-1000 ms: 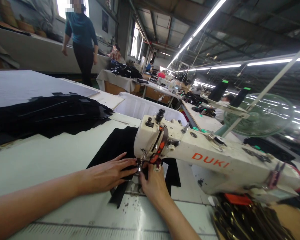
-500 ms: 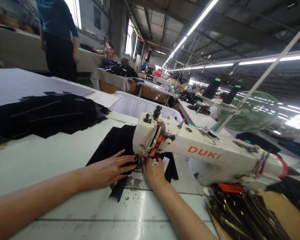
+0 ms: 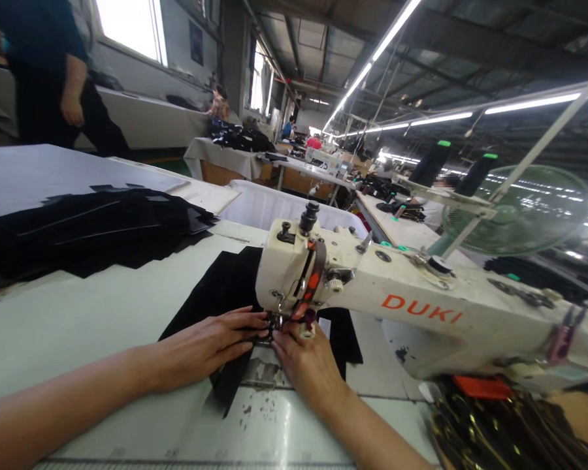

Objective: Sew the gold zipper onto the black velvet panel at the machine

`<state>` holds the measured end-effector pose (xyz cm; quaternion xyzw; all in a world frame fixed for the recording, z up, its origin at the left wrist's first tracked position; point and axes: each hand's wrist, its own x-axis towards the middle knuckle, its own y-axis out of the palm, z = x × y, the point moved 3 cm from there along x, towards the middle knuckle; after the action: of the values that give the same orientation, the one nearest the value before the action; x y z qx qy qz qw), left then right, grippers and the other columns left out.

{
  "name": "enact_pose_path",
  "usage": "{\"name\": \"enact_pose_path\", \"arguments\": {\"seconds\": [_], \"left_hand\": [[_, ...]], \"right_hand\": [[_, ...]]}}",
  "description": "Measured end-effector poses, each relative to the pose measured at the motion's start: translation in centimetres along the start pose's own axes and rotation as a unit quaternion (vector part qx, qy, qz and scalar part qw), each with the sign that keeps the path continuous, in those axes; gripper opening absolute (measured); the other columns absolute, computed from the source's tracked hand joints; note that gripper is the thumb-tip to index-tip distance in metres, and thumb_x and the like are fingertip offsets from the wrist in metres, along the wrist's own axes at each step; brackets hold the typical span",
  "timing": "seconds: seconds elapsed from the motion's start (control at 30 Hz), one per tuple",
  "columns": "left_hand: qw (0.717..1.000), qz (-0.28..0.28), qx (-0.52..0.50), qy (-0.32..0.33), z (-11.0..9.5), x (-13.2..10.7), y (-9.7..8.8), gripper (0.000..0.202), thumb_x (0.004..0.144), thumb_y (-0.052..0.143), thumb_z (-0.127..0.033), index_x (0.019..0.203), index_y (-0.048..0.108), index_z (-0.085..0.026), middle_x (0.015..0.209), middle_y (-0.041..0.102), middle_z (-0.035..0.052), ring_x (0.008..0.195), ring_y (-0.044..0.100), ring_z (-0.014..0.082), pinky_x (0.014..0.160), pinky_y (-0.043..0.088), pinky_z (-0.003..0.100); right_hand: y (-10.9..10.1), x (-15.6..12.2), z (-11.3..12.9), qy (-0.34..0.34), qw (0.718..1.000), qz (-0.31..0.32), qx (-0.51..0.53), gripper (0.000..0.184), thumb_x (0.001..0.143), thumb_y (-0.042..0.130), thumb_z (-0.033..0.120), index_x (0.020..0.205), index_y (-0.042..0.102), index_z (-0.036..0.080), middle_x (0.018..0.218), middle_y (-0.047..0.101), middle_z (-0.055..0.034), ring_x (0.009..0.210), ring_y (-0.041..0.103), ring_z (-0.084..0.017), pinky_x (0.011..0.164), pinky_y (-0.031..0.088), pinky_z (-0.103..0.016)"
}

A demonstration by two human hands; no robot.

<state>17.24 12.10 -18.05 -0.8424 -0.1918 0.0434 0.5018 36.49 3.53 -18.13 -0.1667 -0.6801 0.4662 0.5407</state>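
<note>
A black fabric piece [image 3: 215, 284] lies under the head of a white sewing machine [image 3: 353, 274] marked DUKI. My left hand [image 3: 206, 346] rests flat on the fabric left of the needle, fingers stretched toward the presser foot [image 3: 276, 324]. Close on the needle's right, my right hand [image 3: 308, 359] has its fingers pressed together at the fabric's edge; the machine head partly hides its fingertips. A narrow black strip end [image 3: 228, 385] hangs out toward me below my left hand. A small white label [image 3: 325, 326] shows behind my right hand.
Stacked black cut pieces [image 3: 93, 228] lie on the table at left. Behind the machine stands a white plastic bin [image 3: 284, 202]. Dark bundled pieces [image 3: 500, 424] sit at lower right, near a green fan [image 3: 519, 209] and thread cones [image 3: 431, 163]. A person [image 3: 44, 72] stands at far left.
My right fingers have come in closer to the presser foot. The strip end sits slightly nearer to me. The person at far left has shifted left, and the view has tilted a little.
</note>
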Motion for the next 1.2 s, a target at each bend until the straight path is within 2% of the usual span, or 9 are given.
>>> {"name": "enact_pose_path", "arguments": {"seconds": [0.13, 0.2, 0.33, 0.47, 0.53, 0.67, 0.77, 0.93, 1.2], "left_hand": [[0.996, -0.006, -0.070, -0.056, -0.3, 0.0, -0.5, 0.040, 0.108, 0.042, -0.040, 0.144, 0.055, -0.028, 0.152, 0.050, -0.0003, 0.144, 0.040, 0.0226, 0.122, 0.028, 0.041], [0.994, -0.018, -0.092, -0.063, -0.3, 0.0, -0.7, 0.040, 0.107, 0.043, -0.040, 0.143, 0.055, -0.028, 0.151, 0.051, -0.0008, 0.143, 0.042, 0.0231, 0.121, 0.031, 0.040], [0.994, -0.025, -0.091, -0.052, -0.2, 0.0, -0.5, 0.039, 0.107, 0.044, -0.039, 0.141, 0.058, -0.028, 0.150, 0.052, -0.0006, 0.141, 0.046, 0.0229, 0.121, 0.032, 0.039], [0.999, -0.010, -0.038, -0.026, 0.0, -0.2, -0.1, 0.038, 0.107, 0.043, -0.035, 0.142, 0.056, -0.029, 0.155, 0.046, -0.0011, 0.144, 0.041, 0.0212, 0.122, 0.028, 0.039], [1.000, -0.022, -0.008, 0.002, -0.2, -0.3, -0.2, 0.039, 0.107, 0.045, -0.031, 0.144, 0.055, -0.030, 0.154, 0.048, -0.0011, 0.144, 0.042, 0.0205, 0.123, 0.026, 0.039], [0.994, -0.035, 0.041, 0.091, -0.9, -0.4, -0.5, 0.045, 0.102, 0.047, -0.015, 0.145, 0.053, -0.022, 0.146, 0.057, 0.0026, 0.141, 0.045, 0.0194, 0.124, 0.024, 0.035], [0.986, -0.011, 0.091, 0.137, -1.3, -0.3, -0.5, 0.054, 0.096, 0.045, -0.007, 0.148, 0.049, -0.020, 0.147, 0.055, 0.0041, 0.143, 0.042, 0.0199, 0.126, 0.019, 0.035], [0.983, 0.030, 0.135, 0.119, -1.3, -0.1, -0.3, 0.061, 0.092, 0.045, -0.006, 0.151, 0.044, -0.022, 0.151, 0.051, 0.0029, 0.144, 0.041, 0.0200, 0.127, 0.012, 0.037], [0.988, -0.013, 0.096, 0.122, -1.4, 0.4, -0.8, 0.054, 0.092, 0.046, -0.006, 0.144, 0.052, -0.020, 0.145, 0.057, 0.0077, 0.138, 0.049, 0.0223, 0.126, 0.020, 0.039]], "right_hand": [[0.2, 0.3, 0.1, -0.001, 1.000, 0.017, -0.001, 0.004, 0.091, 0.068, 0.015, 0.090, 0.069, 0.019, 0.093, 0.073, -0.0042, 0.091, 0.066, -0.024, 0.080, 0.050, -0.035], [0.4, 0.6, 0.0, -0.008, 0.999, 0.032, -0.005, 0.012, 0.093, 0.064, 0.013, 0.082, 0.066, 0.019, 0.091, 0.072, -0.0033, 0.090, 0.066, -0.023, 0.078, 0.049, -0.034], [0.6, 1.0, -0.2, -0.002, 0.999, 0.049, -0.010, 0.012, 0.091, 0.067, 0.016, 0.080, 0.065, 0.020, 0.092, 0.072, -0.0025, 0.088, 0.066, -0.021, 0.075, 0.048, -0.033], [0.6, 1.0, -0.3, 0.010, 0.999, 0.048, -0.016, 0.013, 0.090, 0.068, 0.019, 0.078, 0.064, 0.020, 0.091, 0.072, -0.0028, 0.083, 0.066, -0.021, 0.071, 0.046, -0.033], [0.5, 1.0, -0.2, 0.009, 0.999, 0.044, -0.017, 0.014, 0.090, 0.067, 0.019, 0.077, 0.064, 0.020, 0.089, 0.073, -0.0021, 0.083, 0.066, -0.021, 0.072, 0.046, -0.032], [0.4, 0.8, -0.2, 0.004, 0.999, 0.034, -0.018, 0.009, 0.088, 0.071, 0.018, 0.081, 0.065, 0.020, 0.089, 0.073, -0.0010, 0.084, 0.067, -0.022, 0.073, 0.047, -0.033], [0.3, 0.7, -0.2, -0.003, 0.999, 0.026, -0.017, 0.006, 0.089, 0.071, 0.018, 0.085, 0.066, 0.020, 0.090, 0.074, -0.0010, 0.083, 0.068, -0.023, 0.074, 0.048, -0.034], [0.0, 0.5, -0.5, -0.019, 1.000, 0.012, -0.006, 0.004, 0.093, 0.066, 0.018, 0.091, 0.068, 0.021, 0.096, 0.075, -0.0034, 0.087, 0.069, -0.022, 0.079, 0.051, -0.035], [0.1, 0.3, -1.1, -0.030, 0.999, -0.007, 0.013, 0.014, 0.095, 0.062, 0.014, 0.106, 0.069, 0.019, 0.103, 0.075, -0.0053, 0.091, 0.070, -0.026, 0.081, 0.055, -0.039]]}}
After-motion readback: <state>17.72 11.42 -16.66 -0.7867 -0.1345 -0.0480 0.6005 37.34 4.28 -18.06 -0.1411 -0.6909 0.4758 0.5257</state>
